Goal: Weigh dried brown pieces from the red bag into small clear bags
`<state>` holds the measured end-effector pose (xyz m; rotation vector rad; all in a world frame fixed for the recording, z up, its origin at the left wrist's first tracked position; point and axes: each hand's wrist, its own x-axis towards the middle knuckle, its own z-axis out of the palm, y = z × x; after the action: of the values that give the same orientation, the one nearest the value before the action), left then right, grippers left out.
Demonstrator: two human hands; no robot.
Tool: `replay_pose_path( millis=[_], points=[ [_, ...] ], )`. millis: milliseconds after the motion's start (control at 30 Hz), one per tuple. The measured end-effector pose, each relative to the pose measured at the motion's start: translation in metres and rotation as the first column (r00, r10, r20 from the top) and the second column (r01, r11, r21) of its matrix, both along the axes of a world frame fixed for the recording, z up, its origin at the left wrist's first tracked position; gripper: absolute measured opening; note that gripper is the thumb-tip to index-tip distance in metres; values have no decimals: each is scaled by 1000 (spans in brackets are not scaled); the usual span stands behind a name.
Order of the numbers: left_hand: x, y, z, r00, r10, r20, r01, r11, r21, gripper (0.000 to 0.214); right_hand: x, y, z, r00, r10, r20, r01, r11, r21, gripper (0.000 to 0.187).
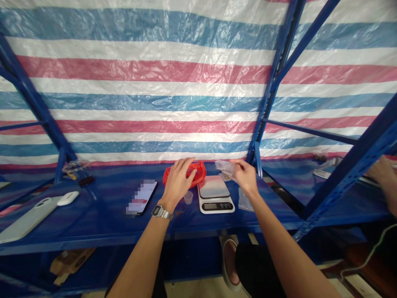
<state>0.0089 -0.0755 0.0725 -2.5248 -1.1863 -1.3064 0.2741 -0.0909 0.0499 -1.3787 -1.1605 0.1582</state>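
My left hand [180, 179], with a metal watch on its wrist, reaches over a red plastic bag [198, 170] at the back of the blue shelf [102, 215]; its fingers curl at the bag's rim. My right hand [245, 176] pinches a small clear plastic bag [226, 166] above and behind a white digital kitchen scale [214, 193]. A tiny clear cup [187, 197] stands just left of the scale, under my left palm.
A phone [142, 197] lies left of my left hand, with a white mouse [68, 198] and a grey flat case [26, 218] further left. More clear bags [245, 202] lie right of the scale. Blue rack posts [266, 103] rise on the right. Another person's hand [384, 176] shows at the far right.
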Motion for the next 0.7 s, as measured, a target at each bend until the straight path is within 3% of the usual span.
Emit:
replay_pose_path(
  millis=[133, 200, 300, 433, 533, 633, 700],
  points=[
    [-9, -1, 1, 999, 50, -7, -49, 999, 21, 36, 56, -22, -17, 998, 52, 36, -44, 981, -190, 35],
    [-12, 0, -1, 998, 50, -25, -49, 998, 31, 36, 73, -29, -32, 982, 141, 129, -106, 962, -251, 32],
    [-15, 1, -4, 998, 49, -35, -47, 998, 43, 36, 88, -34, -51, 928, 209, 308, -93, 931, -353, 28],
    [-17, 3, -7, 998, 54, -36, -52, 996, 74, 35, 98, -38, -55, 852, 146, 502, 12, 954, -299, 29],
    [-17, 4, -8, 997, 63, -38, -60, 995, 77, 34, 100, -46, -50, 831, 174, 529, -32, 963, -267, 27],
    [-15, 5, -9, 997, 67, -41, -64, 996, 61, 33, 99, -56, -52, 777, 390, 494, -179, 889, -421, 27],
    [-14, 5, -10, 997, 60, -43, -57, 997, 59, 33, 96, -61, -59, 740, 471, 480, -194, 833, -518, 31]
  ],
)
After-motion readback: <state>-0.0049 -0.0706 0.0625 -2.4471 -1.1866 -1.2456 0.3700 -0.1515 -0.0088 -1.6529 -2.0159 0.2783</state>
